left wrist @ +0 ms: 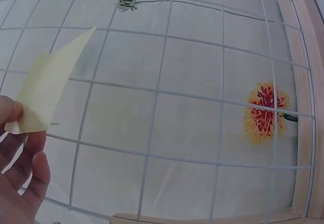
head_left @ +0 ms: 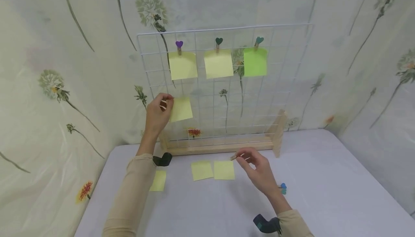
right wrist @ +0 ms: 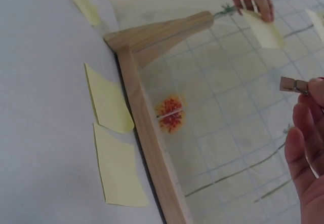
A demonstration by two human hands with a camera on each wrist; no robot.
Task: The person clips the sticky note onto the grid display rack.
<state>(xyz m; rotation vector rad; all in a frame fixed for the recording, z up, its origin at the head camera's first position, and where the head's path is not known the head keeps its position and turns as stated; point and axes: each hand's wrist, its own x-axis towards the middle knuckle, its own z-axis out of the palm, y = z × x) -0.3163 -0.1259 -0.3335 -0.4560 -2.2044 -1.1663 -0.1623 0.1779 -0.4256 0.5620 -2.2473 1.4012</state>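
In the head view, the left hand (head_left: 159, 111) is left of centre, with thumb and fingers pinching the edge of a yellow note (head_left: 182, 109). That note is in front of the lower left part of a white wire grid (head_left: 195, 30); whether it touches the wires, I cannot tell. The right hand (head_left: 256, 168), right of the frame's centre and lower down, pinches a small wooden clothespin (head_left: 233, 157) between thumb and fingers, above the tabletop (head_left: 324, 179).

Across the upper middle of the frame, three notes hang from the grid: a yellow note (head_left: 183, 66) under a purple heart clip (head_left: 179, 44), a pale yellow note (head_left: 218, 64) under a dark green heart clip (head_left: 219, 41), and a green note (head_left: 255, 62) under a teal heart clip (head_left: 259, 40).

The grid's wooden base (head_left: 223, 147) crosses the middle of the frame. Just below it two yellow notes lie side by side, the left one (head_left: 202, 170) slightly turned, the right one (head_left: 224, 170) straighter; another loose note (head_left: 158, 181) lies at lower left, partly behind the left sleeve (head_left: 137, 190). A blue clip (head_left: 283, 186) lies at lower right, beside the right wrist
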